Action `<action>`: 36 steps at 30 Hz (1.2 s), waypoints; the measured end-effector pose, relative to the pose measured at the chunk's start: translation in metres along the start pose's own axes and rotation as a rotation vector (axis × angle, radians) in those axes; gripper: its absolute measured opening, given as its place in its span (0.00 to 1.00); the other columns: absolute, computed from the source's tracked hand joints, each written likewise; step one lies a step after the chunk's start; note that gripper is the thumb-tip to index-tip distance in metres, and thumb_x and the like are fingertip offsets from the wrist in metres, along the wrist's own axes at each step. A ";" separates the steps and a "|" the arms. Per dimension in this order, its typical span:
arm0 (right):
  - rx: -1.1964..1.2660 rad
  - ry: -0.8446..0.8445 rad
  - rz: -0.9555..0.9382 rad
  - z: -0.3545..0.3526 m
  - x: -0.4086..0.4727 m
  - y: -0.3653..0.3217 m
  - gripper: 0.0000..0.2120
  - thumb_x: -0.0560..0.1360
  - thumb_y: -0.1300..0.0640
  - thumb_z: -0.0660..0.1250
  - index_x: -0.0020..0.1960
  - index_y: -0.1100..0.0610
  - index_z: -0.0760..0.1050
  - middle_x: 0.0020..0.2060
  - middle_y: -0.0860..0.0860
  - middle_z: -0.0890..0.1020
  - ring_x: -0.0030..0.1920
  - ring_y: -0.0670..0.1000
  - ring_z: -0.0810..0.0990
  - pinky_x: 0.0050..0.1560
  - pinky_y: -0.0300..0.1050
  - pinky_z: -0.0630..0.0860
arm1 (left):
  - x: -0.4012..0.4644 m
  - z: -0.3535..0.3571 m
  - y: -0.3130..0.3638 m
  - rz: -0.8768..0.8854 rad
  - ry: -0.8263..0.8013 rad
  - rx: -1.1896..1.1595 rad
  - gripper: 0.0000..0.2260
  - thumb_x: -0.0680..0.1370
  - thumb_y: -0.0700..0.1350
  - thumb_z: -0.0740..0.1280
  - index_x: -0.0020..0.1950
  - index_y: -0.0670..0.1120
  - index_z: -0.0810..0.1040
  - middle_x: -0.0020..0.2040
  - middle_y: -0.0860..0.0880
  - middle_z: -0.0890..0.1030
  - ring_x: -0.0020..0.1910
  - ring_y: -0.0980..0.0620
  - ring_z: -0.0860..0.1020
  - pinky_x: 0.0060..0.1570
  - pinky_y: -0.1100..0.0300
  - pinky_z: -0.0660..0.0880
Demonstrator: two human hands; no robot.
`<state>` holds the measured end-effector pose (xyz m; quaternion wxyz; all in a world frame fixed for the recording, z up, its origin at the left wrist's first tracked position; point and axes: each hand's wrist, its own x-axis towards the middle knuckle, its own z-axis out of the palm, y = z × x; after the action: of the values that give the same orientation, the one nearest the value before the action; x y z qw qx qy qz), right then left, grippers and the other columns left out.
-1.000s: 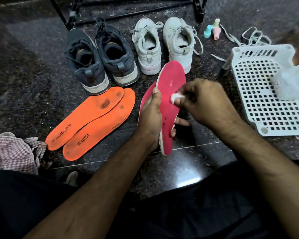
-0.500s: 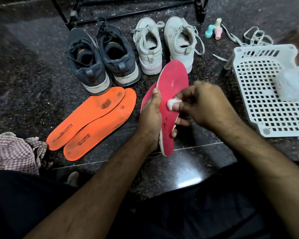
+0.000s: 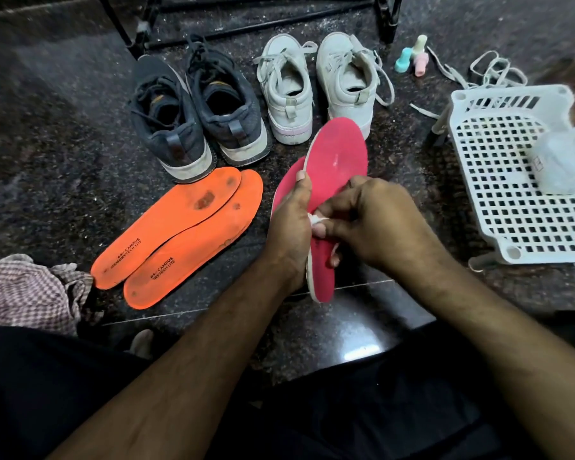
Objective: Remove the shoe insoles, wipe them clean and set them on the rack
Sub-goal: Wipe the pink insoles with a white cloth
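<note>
My left hand (image 3: 291, 224) grips a pink insole (image 3: 337, 154) by its left edge and holds it tilted above the floor. My right hand (image 3: 372, 220) pinches a small white wad (image 3: 316, 219) against the insole's middle. A second pink insole (image 3: 287, 180) lies on the floor, mostly hidden behind my left hand. Two orange insoles (image 3: 180, 224) lie side by side to the left, stained near the toes. A white perforated plastic rack (image 3: 512, 180) sits at the right.
Dark sneakers (image 3: 193, 111) and white sneakers (image 3: 319, 84) stand behind the insoles. Small bottles (image 3: 412, 59) and loose laces (image 3: 478, 69) lie far right. A clear bag (image 3: 568, 161) rests on the rack. A checked cloth (image 3: 27, 290) lies at left. Black metal legs (image 3: 140, 24) stand beyond the shoes.
My right hand has slid the white wad down the pink insole, from its upper middle toward the heel half. My left hand keeps the same hold.
</note>
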<state>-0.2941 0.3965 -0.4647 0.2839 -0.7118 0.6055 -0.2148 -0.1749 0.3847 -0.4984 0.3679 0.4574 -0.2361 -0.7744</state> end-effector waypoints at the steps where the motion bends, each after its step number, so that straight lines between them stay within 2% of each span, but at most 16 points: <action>1: -0.024 0.007 -0.022 0.001 0.001 0.000 0.10 0.67 0.49 0.79 0.48 0.46 0.86 0.41 0.49 0.79 0.42 0.50 0.80 0.44 0.37 0.72 | 0.001 0.000 0.000 -0.001 0.001 -0.007 0.31 0.83 0.64 0.49 0.68 0.41 0.74 0.31 0.48 0.80 0.18 0.51 0.73 0.16 0.63 0.69; 3: -0.082 0.093 -0.010 -0.007 0.009 0.011 0.11 0.67 0.48 0.79 0.49 0.47 0.86 0.42 0.49 0.79 0.44 0.51 0.79 0.48 0.43 0.73 | -0.001 0.002 0.000 -0.009 -0.032 0.027 0.31 0.83 0.65 0.48 0.71 0.44 0.72 0.34 0.49 0.81 0.22 0.50 0.76 0.17 0.64 0.69; 6: -0.141 0.282 0.109 -0.030 0.020 0.031 0.13 0.68 0.46 0.79 0.51 0.48 0.86 0.40 0.48 0.75 0.44 0.52 0.78 0.45 0.44 0.71 | -0.003 0.003 -0.001 -0.003 -0.069 0.090 0.29 0.83 0.65 0.48 0.74 0.47 0.68 0.51 0.45 0.85 0.29 0.40 0.82 0.18 0.63 0.69; 7: -0.158 0.316 0.134 -0.031 0.021 0.034 0.13 0.68 0.45 0.78 0.51 0.48 0.86 0.39 0.47 0.73 0.45 0.53 0.77 0.44 0.44 0.71 | -0.003 0.003 -0.001 -0.002 -0.077 0.096 0.30 0.83 0.65 0.49 0.74 0.47 0.68 0.53 0.45 0.85 0.30 0.40 0.83 0.18 0.63 0.69; 8: -0.183 0.319 0.133 -0.028 0.019 0.032 0.14 0.68 0.44 0.77 0.51 0.48 0.86 0.39 0.47 0.73 0.45 0.54 0.77 0.44 0.45 0.72 | -0.004 0.003 -0.001 -0.006 -0.072 0.103 0.30 0.83 0.65 0.49 0.74 0.46 0.68 0.51 0.44 0.85 0.29 0.40 0.82 0.18 0.63 0.69; 11: -0.205 0.196 0.005 -0.002 0.002 0.012 0.12 0.70 0.43 0.76 0.51 0.47 0.86 0.38 0.48 0.74 0.46 0.54 0.76 0.47 0.48 0.75 | -0.001 0.002 -0.004 -0.030 -0.019 0.055 0.30 0.83 0.64 0.49 0.69 0.40 0.71 0.30 0.47 0.80 0.20 0.49 0.75 0.16 0.64 0.69; 13: -0.185 0.138 -0.063 0.008 -0.004 0.004 0.11 0.70 0.45 0.75 0.52 0.46 0.85 0.38 0.46 0.74 0.46 0.50 0.72 0.48 0.47 0.75 | 0.001 0.000 -0.004 -0.013 -0.015 -0.004 0.28 0.83 0.64 0.49 0.65 0.43 0.73 0.23 0.51 0.75 0.17 0.52 0.70 0.16 0.64 0.69; 15: -0.211 0.174 -0.071 0.004 0.001 0.010 0.12 0.71 0.44 0.74 0.52 0.46 0.85 0.39 0.47 0.74 0.47 0.52 0.74 0.48 0.48 0.75 | 0.001 0.000 -0.002 0.002 -0.031 0.007 0.27 0.83 0.65 0.50 0.63 0.44 0.74 0.27 0.50 0.76 0.19 0.52 0.72 0.17 0.64 0.69; 19: -0.306 0.328 0.078 -0.021 0.018 0.031 0.12 0.74 0.46 0.73 0.53 0.50 0.84 0.40 0.50 0.76 0.49 0.59 0.77 0.49 0.50 0.76 | -0.004 0.004 -0.001 0.025 -0.052 0.132 0.32 0.81 0.66 0.51 0.71 0.43 0.71 0.43 0.46 0.84 0.27 0.43 0.81 0.19 0.63 0.67; 22: -0.332 0.309 0.031 -0.004 0.009 0.021 0.11 0.76 0.48 0.71 0.53 0.53 0.83 0.44 0.53 0.80 0.49 0.59 0.76 0.49 0.49 0.73 | -0.002 0.004 -0.005 0.049 -0.039 0.108 0.34 0.77 0.68 0.55 0.66 0.41 0.75 0.37 0.43 0.81 0.24 0.46 0.78 0.19 0.62 0.69; 25: -0.318 0.210 -0.115 0.021 -0.006 0.000 0.09 0.77 0.50 0.68 0.53 0.52 0.82 0.44 0.53 0.78 0.47 0.56 0.73 0.48 0.49 0.68 | 0.005 0.000 -0.006 0.017 -0.029 -0.054 0.30 0.77 0.70 0.58 0.49 0.44 0.84 0.29 0.47 0.74 0.23 0.50 0.73 0.29 0.59 0.71; 27: -0.354 0.229 -0.116 0.017 -0.002 0.005 0.10 0.77 0.50 0.67 0.53 0.53 0.82 0.45 0.54 0.79 0.48 0.57 0.73 0.48 0.51 0.70 | 0.006 -0.001 -0.005 0.004 -0.048 -0.057 0.30 0.79 0.69 0.55 0.42 0.45 0.83 0.27 0.48 0.73 0.21 0.50 0.72 0.25 0.61 0.70; 31: -0.359 0.334 0.064 -0.007 0.020 0.028 0.11 0.77 0.49 0.68 0.54 0.55 0.81 0.48 0.56 0.79 0.51 0.61 0.75 0.52 0.52 0.73 | 0.000 0.002 -0.006 0.020 -0.067 0.109 0.32 0.82 0.66 0.48 0.61 0.41 0.77 0.37 0.43 0.81 0.24 0.44 0.78 0.18 0.64 0.68; 33: -0.335 0.318 0.058 -0.002 0.017 0.021 0.11 0.77 0.49 0.68 0.54 0.55 0.81 0.48 0.56 0.80 0.51 0.61 0.75 0.53 0.51 0.73 | -0.001 0.002 -0.007 0.030 -0.067 0.094 0.31 0.82 0.66 0.49 0.60 0.41 0.77 0.35 0.43 0.79 0.24 0.46 0.78 0.18 0.63 0.69; 34: -0.323 0.284 0.021 0.006 0.012 0.015 0.11 0.77 0.49 0.68 0.54 0.55 0.81 0.47 0.56 0.80 0.50 0.60 0.75 0.52 0.51 0.73 | -0.001 0.003 -0.006 0.034 -0.056 0.066 0.30 0.82 0.67 0.51 0.58 0.42 0.78 0.33 0.43 0.78 0.24 0.47 0.77 0.20 0.61 0.72; 36: -0.292 0.221 -0.067 0.020 0.000 0.001 0.10 0.77 0.51 0.68 0.53 0.56 0.81 0.46 0.56 0.79 0.49 0.59 0.74 0.51 0.52 0.71 | 0.002 0.002 -0.004 0.037 -0.040 -0.050 0.29 0.81 0.67 0.55 0.57 0.43 0.81 0.34 0.45 0.80 0.30 0.48 0.79 0.33 0.56 0.78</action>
<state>-0.2820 0.3992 -0.4806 0.1018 -0.7373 0.6337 -0.2108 -0.1784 0.3859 -0.5019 0.3887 0.4283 -0.2324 -0.7819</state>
